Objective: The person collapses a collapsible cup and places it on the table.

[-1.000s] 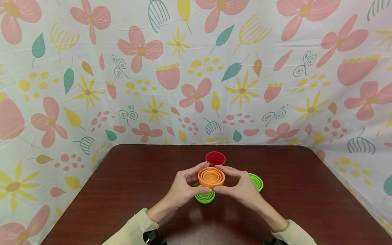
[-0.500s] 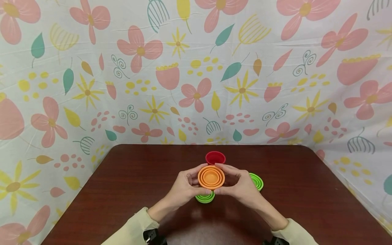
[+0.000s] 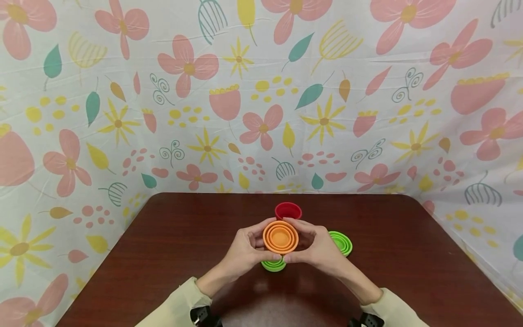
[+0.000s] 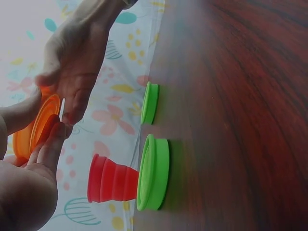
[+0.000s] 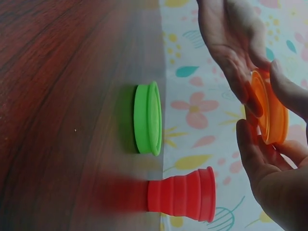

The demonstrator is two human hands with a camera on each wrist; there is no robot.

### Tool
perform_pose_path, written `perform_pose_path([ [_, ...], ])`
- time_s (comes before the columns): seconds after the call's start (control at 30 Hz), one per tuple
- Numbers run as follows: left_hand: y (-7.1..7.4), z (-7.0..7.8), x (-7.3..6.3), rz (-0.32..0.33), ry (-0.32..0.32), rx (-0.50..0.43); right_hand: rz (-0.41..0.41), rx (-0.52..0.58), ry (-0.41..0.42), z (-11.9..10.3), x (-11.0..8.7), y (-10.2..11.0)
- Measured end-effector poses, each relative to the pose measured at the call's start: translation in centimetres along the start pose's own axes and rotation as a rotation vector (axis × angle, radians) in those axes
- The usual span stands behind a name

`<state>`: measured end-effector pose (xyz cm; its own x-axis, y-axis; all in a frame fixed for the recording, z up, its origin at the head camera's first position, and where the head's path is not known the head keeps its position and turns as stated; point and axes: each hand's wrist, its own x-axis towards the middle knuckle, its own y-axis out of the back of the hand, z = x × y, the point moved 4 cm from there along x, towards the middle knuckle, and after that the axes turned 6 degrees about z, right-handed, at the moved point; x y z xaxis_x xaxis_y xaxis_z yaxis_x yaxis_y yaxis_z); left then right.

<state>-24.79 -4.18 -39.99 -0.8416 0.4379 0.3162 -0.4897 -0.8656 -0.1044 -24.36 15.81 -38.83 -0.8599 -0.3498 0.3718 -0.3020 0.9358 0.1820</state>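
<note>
An orange collapsible cup, folded flat into rings, is held up over the table between both hands. My left hand grips its left side, thumb low and fingers at the far rim. On the opposite side my right hand pinches it the same way. The cup's open face tilts toward the head camera. Beneath it, partly covered in the head view, lies a folded green cup. Both wrist views show the orange cup well above the table, with fingertips around its edge.
A red collapsible cup stands extended behind the hands. A second folded green cup lies to the right, partly behind the right hand. The brown table meets a flower-patterned cloth at its back and sides.
The orange cup has tipped so that its ringed face turns more toward the head camera, and has shifted slightly left with the right hand. The cups on the table have stayed put.
</note>
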Motion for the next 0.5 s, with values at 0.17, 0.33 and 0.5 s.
perform_pose_path([
  [0.17, 0.6, 0.3, -0.3, 0.01, -0.006, 0.007, 0.005, -0.017, 0.019, -0.2, 0.6, -0.6],
  [0.33, 1.6, 0.9, -0.6, 0.035, -0.002, 0.047, 0.014, -0.016, 0.0, -0.7, 1.5, -1.4],
  [0.5, 2.8, 1.3, -1.2, 0.07, 0.019, 0.071, 0.004, -0.001, -0.057, -0.8, 2.5, -2.4],
])
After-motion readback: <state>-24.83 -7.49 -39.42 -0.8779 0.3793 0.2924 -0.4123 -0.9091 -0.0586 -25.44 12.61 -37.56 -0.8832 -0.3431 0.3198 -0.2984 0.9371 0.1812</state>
